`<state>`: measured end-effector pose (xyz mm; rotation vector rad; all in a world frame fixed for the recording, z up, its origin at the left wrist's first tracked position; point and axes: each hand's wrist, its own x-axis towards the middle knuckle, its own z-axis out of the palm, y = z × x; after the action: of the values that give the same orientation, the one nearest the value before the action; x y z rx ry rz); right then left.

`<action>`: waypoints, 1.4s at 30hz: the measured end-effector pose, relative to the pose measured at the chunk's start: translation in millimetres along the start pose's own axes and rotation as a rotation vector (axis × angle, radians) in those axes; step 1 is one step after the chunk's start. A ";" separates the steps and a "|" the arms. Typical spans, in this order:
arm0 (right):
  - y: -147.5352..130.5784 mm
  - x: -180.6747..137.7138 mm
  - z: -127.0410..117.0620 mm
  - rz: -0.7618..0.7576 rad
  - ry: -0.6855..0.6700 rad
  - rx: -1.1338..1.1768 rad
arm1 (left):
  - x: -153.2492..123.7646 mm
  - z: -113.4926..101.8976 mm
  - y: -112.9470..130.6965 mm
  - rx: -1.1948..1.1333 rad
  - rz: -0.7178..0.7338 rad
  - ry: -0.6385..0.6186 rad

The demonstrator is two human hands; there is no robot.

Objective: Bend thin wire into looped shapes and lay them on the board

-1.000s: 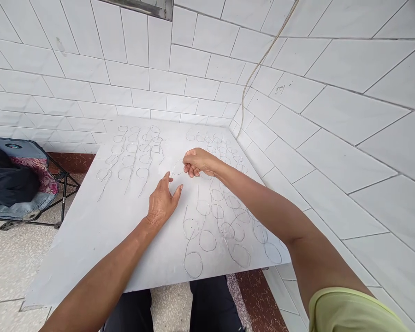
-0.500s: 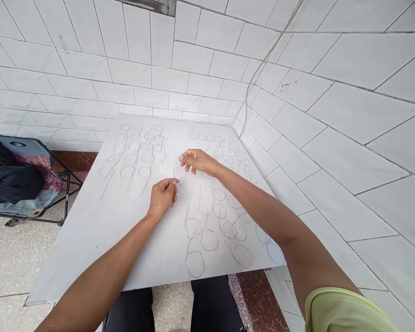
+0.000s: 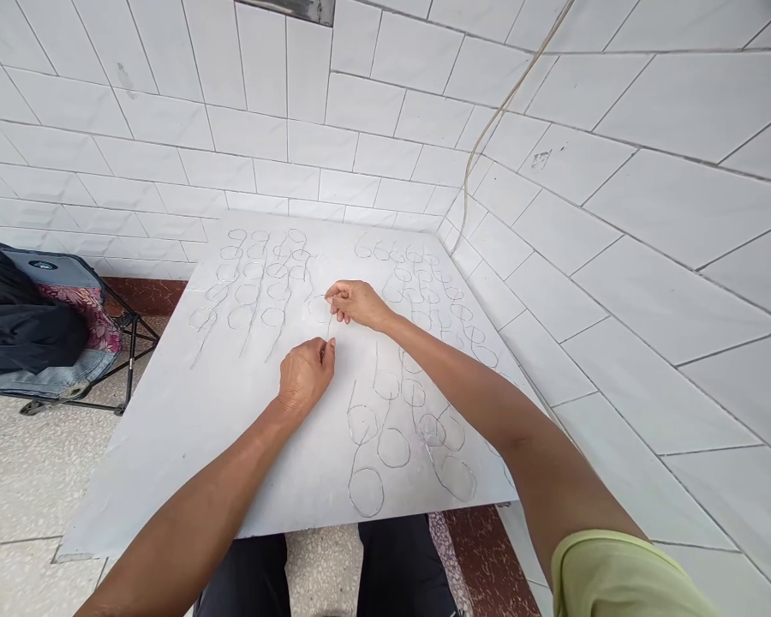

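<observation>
Between my two hands runs a thin wire, with a faint loop showing just left of the upper fingers. My left hand is closed and pinches the wire's lower end. Above it, my right hand pinches the same wire between thumb and fingertips. To the left, several looped wires lie in rows on the white tabletop. More looped wires are spread on the right, some partly hidden under my right forearm.
White tiled walls meet in a corner behind the table. A pale cable hangs down at that corner. At the left stands a folding chair with dark cloth on it. My legs are under the table's near edge.
My right hand has turned and its fingers have closed in more. The left hand has rolled over, its knuckles now facing up. The view has shifted slightly.
</observation>
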<state>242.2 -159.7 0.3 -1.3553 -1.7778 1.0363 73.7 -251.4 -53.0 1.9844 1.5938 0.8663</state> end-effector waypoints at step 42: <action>15.4 83.1 33.4 0.164 0.134 -0.662 | -5.5 1.0 4.1 0.427 -0.047 -0.207</action>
<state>200.1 -83.4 -25.4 -1.9350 -2.0174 0.4139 76.5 -257.6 -52.0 2.2196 1.8028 0.3027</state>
